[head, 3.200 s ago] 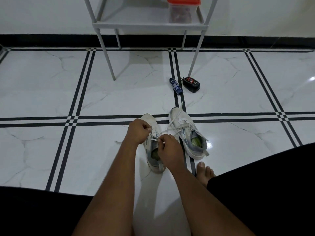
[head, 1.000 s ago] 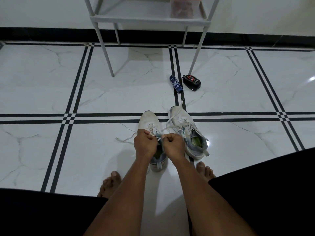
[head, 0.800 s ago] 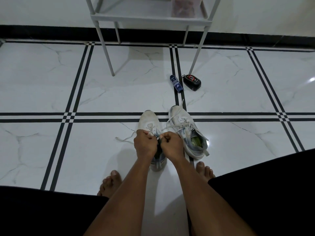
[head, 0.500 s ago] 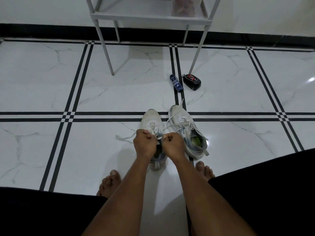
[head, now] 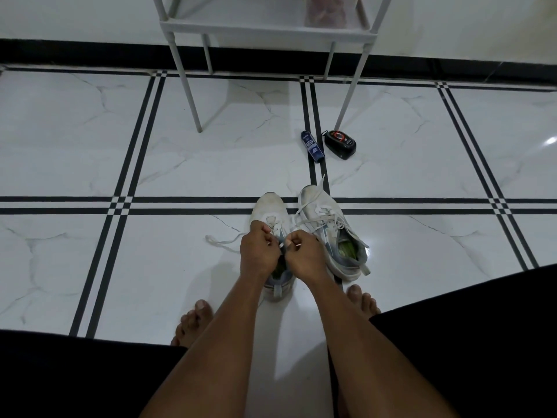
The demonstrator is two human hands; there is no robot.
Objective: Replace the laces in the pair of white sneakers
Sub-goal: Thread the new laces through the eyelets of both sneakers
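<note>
A loose lace end (head: 221, 240) trails out at nine o'clock of my left hand (head: 258, 254), which pinches the lace over the left sneaker (head: 269, 211). My right hand (head: 306, 254) pinches it too, knuckles nearly touching. At three o'clock sits the right sneaker (head: 327, 227), laced, touching its mate. At twelve, a blue tube (head: 312, 146) and black case (head: 340, 140) lie beneath the grey rack (head: 265, 27). My forearms hide the left sneaker's heel.

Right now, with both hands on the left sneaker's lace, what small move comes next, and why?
Probably draw the lace snug: the left hand and right hand both pinch it over the left sneaker, and a loose end trails on the floor.
</note>
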